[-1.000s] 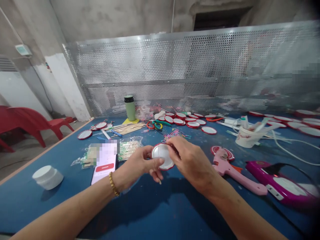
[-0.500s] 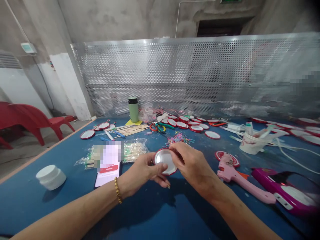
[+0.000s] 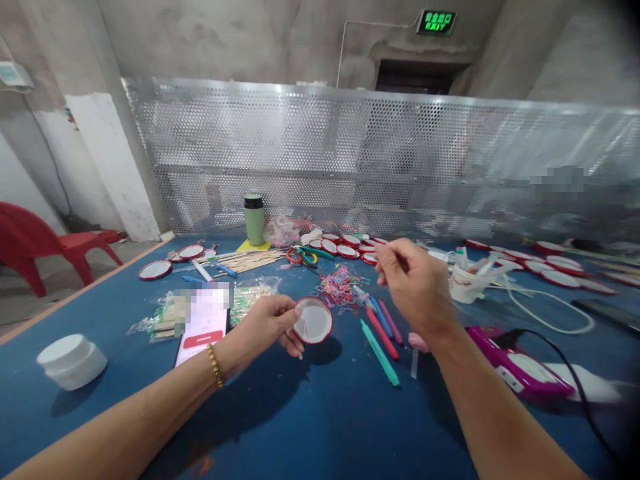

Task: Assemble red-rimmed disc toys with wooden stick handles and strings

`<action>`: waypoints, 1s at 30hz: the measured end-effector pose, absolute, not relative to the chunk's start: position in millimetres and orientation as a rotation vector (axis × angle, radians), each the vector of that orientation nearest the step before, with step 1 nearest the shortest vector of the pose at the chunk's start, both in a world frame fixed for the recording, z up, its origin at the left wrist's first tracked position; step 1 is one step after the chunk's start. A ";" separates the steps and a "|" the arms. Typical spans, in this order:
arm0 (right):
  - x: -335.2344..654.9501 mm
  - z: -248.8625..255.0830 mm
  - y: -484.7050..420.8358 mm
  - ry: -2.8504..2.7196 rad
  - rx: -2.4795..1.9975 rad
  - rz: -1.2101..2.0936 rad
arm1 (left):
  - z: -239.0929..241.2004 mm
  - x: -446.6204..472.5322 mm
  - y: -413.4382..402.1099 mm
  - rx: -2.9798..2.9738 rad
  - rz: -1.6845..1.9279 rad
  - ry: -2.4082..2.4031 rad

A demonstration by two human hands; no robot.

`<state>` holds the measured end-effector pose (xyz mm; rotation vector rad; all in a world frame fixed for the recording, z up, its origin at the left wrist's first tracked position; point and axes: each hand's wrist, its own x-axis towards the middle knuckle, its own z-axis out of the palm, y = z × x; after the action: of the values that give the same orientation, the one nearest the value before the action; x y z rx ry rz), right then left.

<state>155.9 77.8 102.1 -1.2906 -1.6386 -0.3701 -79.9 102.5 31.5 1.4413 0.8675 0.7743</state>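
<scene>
Near the middle of the table, my left hand (image 3: 267,320) pinches a round white disc (image 3: 315,321) with a red rim by its left edge. The disc's pale face is tilted up towards me. My right hand (image 3: 413,283) is raised to the right of it, apart from the disc, with curled fingers; whether anything is in them is hidden. Beyond the disc lies a heap of small coloured bands (image 3: 343,285). A teal marker (image 3: 379,353) and several other pens (image 3: 384,335) lie to the left of my right forearm. A pink piece (image 3: 419,343) shows partly beside that forearm.
On the left are a phone (image 3: 203,333), a white jar (image 3: 73,361) and bagged sticks (image 3: 167,317). A green bottle (image 3: 254,220), scissors (image 3: 303,256) and red-rimmed discs (image 3: 349,251) sit farther back. To the right stand a paper cup (image 3: 465,285) and a magenta device (image 3: 517,365) with a cord.
My right hand has let go of the disc and moved right and up. My left hand keeps the disc. The view has shifted, and pens now show where my right hand was.
</scene>
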 end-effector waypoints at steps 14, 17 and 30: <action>144.0 104.1 145.4 -1.906 -1.828 -0.299 | 14.6 -69.1 86.9 1.508 0.635 0.955; 140.4 85.2 148.7 -1.988 -1.853 -0.245 | 14.1 -68.2 86.0 1.493 0.642 0.985; 137.7 63.9 150.9 -2.226 -1.771 -0.295 | 18.1 -66.1 86.8 1.475 0.638 1.009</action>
<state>137.7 150.9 63.9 -1.7714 -2.2261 -0.2952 -66.1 86.8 18.1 1.4749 1.0094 0.6384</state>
